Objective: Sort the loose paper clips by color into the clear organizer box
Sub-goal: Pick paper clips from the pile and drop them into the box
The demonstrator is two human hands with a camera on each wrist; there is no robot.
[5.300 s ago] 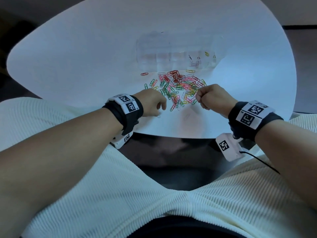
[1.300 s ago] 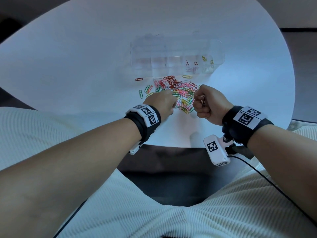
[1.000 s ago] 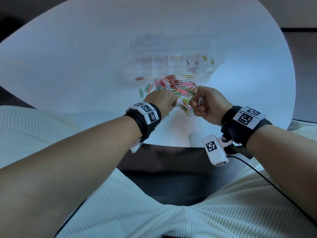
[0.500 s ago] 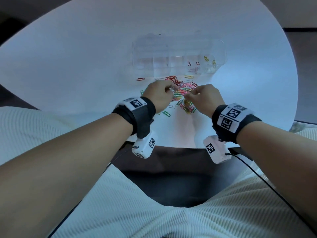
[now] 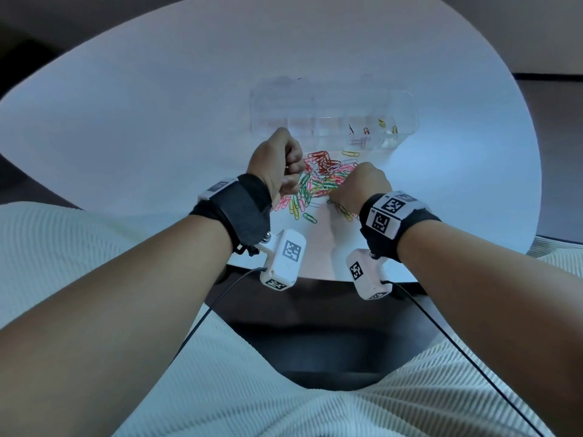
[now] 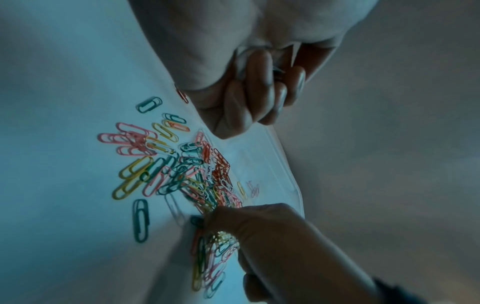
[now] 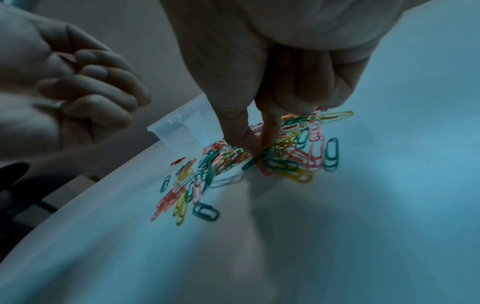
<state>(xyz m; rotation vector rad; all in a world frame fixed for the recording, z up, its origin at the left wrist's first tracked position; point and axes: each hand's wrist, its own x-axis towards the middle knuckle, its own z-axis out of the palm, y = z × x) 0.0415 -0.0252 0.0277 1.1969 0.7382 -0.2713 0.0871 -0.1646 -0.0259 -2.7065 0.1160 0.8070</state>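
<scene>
Mixed coloured paper clips lie in a pile (image 5: 318, 178) (image 6: 182, 170) (image 7: 259, 162) on the white table, just in front of the clear organizer box (image 5: 331, 102) (image 7: 176, 129). Its right-hand compartments hold a few clips (image 5: 366, 134). My left hand (image 5: 291, 167) (image 6: 259, 92) (image 7: 85, 92) is raised over the pile's left side, fingers curled round pale clips. My right hand (image 5: 339, 192) (image 7: 255, 146) (image 6: 215, 218) reaches down into the pile's near right part, thumb and forefinger pinching a clip there. Which colour it pinches is hidden.
The round white table (image 5: 157, 105) stretches bare to the left and behind the box. Its near edge (image 5: 315, 277) lies close under my wrists, with my lap in a white ribbed garment below. Stray clips (image 5: 309, 217) lie toward that edge.
My left hand has lifted off the pile and turned up into a fist at its left side. My right hand has dropped lower into the pile's near right part.
</scene>
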